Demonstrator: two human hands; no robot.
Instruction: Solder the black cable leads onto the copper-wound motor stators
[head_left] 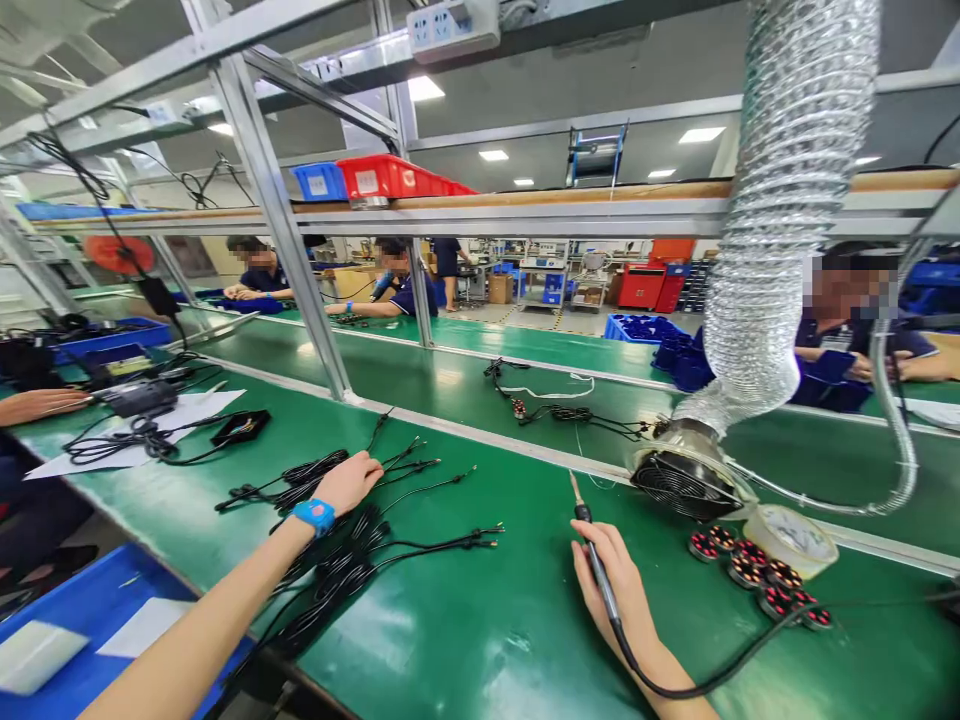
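Note:
My left hand, with a blue wristband, reaches over a pile of black cables on the green bench. Its fingers are bent together on one of the cables, though the fingertips are partly hidden. Several cable ends with bare tips fan out to the right of this hand. In my right hand is a soldering iron, held like a pen with its tip pointing up and away from me. Right of that hand stand several small round parts with copper and red windings, beside a round pale tub.
A fume fan with a silver duct stands behind the right hand. The iron's cord runs off right. Metal posts rise along the bench. A blue bin sits lower left. Another person's hand is at far left; co-workers sit opposite.

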